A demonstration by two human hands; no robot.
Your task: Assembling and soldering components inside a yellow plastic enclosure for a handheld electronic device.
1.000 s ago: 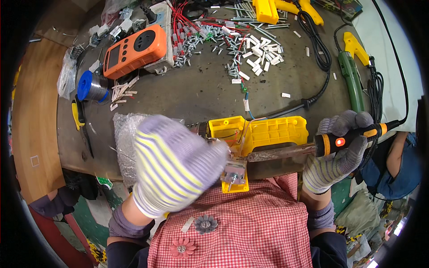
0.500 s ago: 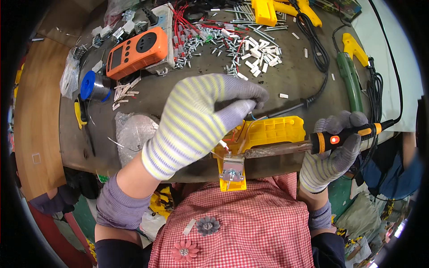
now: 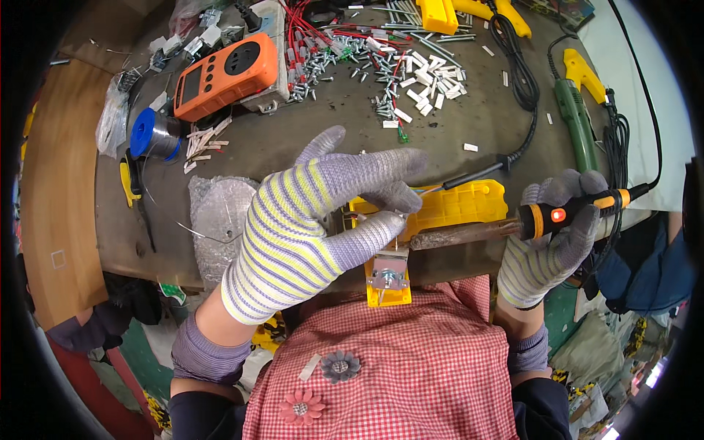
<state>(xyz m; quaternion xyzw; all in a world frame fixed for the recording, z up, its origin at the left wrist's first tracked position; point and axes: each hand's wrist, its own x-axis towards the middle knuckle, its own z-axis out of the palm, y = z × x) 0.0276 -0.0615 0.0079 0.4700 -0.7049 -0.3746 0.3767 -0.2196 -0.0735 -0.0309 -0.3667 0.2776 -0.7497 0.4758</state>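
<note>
My right hand (image 3: pixel 557 242), in a striped knit glove, is wrapped round the black and orange handle of a soldering iron (image 3: pixel 539 221) with a lit red light. The iron's long brown barrel points left, its tip close to a small metal switch-like part (image 3: pixel 388 270). That part sits in the narrow end of a yellow plastic tool housing (image 3: pixel 462 205). My left hand (image 3: pixel 308 213), gloved alike, is over the housing's left side with thumb and forefinger pinched together. What they hold is too small to make out; thin wires lie beside them. A black cord (image 3: pixel 473 176) runs into the housing.
An orange meter (image 3: pixel 227 77), a blue solder spool (image 3: pixel 155 136) and yellow-handled pliers (image 3: pixel 132 183) lie at left. Screws and white pieces (image 3: pixel 433 81) are heaped at the back. A green and yellow tool (image 3: pixel 576 121) lies right. The iron's cable (image 3: pixel 649 132) hangs along the right.
My left hand has come down nearer the metal part, its fingers now lower over the housing. The iron and my right hand have shifted slightly right, with the housing also a little right.
</note>
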